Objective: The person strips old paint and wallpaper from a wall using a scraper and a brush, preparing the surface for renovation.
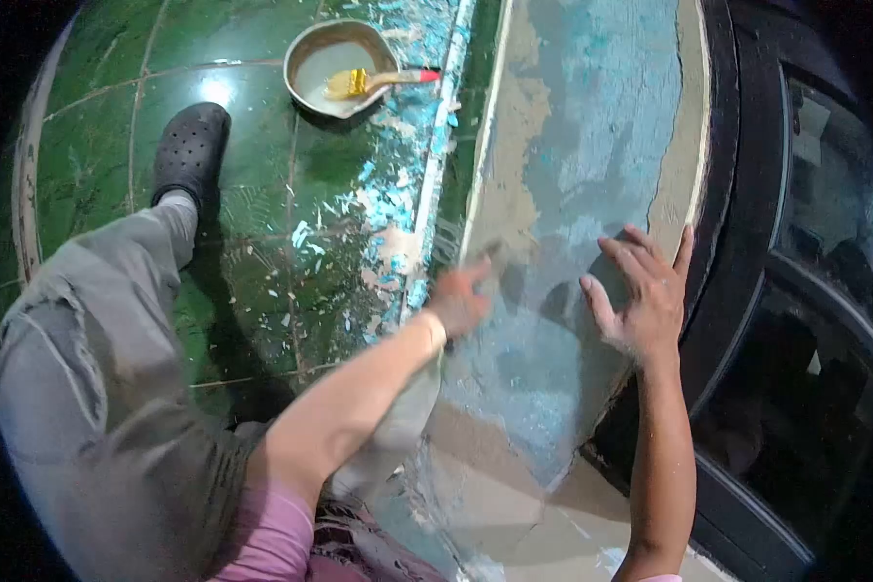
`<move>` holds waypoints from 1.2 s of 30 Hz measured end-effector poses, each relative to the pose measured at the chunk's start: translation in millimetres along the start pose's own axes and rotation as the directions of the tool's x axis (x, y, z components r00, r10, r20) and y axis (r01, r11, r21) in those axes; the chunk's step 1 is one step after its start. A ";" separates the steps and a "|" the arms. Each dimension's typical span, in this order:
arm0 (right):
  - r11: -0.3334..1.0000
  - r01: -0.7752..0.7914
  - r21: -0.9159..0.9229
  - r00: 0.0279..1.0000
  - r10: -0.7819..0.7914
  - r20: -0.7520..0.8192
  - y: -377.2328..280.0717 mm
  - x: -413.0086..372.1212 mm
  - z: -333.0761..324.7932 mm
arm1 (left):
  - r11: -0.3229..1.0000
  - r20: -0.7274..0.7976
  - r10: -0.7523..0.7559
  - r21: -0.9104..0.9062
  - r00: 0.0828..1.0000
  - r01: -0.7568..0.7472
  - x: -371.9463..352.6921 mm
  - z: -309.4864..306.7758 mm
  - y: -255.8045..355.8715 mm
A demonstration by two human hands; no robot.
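Note:
A long surface [592, 145] with worn blue paint and beige patches runs up the middle of the head view. At its left edge is my left hand [461, 299], blurred, with a finger pointing up toward a beige patch; whether it holds anything is hidden by the blur. My right hand [645, 296] rests near the right edge of the surface, fingers spread and nothing in them. A metal pan [306, 82] sits on the floor at the top, with a brush [383, 80] lying across it, its yellow bristles inside and its red-tipped handle over the rim.
Green floor tiles [252, 155] at the left carry scattered blue and white flakes [393, 209]. A thin pale strip [435, 175] runs beside the painted surface. My leg and dark perforated shoe [192, 155] are at the left. A dark-framed glass panel [757, 262] stands at the right.

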State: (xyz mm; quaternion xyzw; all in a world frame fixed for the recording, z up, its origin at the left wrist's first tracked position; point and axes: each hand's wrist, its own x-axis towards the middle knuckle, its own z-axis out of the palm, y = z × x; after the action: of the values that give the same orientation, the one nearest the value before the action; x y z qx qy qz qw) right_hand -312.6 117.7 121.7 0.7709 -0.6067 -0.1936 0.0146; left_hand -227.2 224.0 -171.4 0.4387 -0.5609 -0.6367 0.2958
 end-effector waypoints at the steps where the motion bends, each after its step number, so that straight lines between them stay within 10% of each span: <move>1: 1.000 -0.006 -0.007 1.000 0.006 0.004 -1.6 0.0 -0.5 | 0.971 0.177 -0.174 -0.133 0.969 0.198 15.3 -12.0 -3.4; 5: 1.000 -0.006 0.009 0.999 0.006 -0.038 2.7 0.3 1.8 | 0.963 0.280 -0.163 -0.162 0.946 0.214 12.9 -28.1 24.3; 6: 1.000 -0.007 0.026 0.999 0.008 -0.031 3.1 1.1 0.9 | 0.995 0.087 0.065 -0.078 0.994 -0.059 -3.7 -11.9 21.2; 12: 1.000 -0.011 -0.025 1.000 0.011 -0.020 0.7 2.6 0.0 | 0.943 0.291 -0.214 -0.188 0.933 0.275 47.9 -54.4 50.9; 17: 1.000 -0.016 0.002 1.000 0.016 -0.005 3.1 2.8 1.3 | 0.975 0.036 0.094 -0.207 0.995 -0.084 43.9 -25.1 37.0; 21: 1.000 -0.011 -0.026 1.000 0.011 0.009 -0.1 4.5 -0.4 | 0.972 0.290 -0.184 -0.089 0.939 0.218 74.1 -63.4 39.2; 26: 0.999 -0.012 -0.040 1.000 0.013 0.002 -0.2 2.8 0.6 | 0.952 0.264 -0.283 -0.041 0.922 0.303 94.6 -69.5 36.2; 30: 1.000 -0.012 -0.010 1.000 0.012 -0.004 0.6 5.3 -0.8 | 0.975 0.159 0.032 -0.222 0.987 0.004 49.9 -44.5 30.6; 34: 1.000 -0.005 -0.007 1.000 0.005 -0.003 2.8 4.0 0.9 | 0.976 0.105 -0.077 -0.198 0.991 0.097 49.1 -29.6 34.0; 36: 1.000 -0.021 0.005 1.000 0.021 0.005 1.4 2.6 0.4 | 0.940 0.310 -0.254 -0.146 0.916 0.310 94.6 -56.0 25.9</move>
State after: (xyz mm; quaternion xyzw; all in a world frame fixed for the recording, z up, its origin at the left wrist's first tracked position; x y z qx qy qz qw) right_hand -313.6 115.0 121.0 0.7639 -0.6154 -0.1940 0.0133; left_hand -222.0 111.3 -166.9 0.3877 -0.4642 -0.7807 0.1572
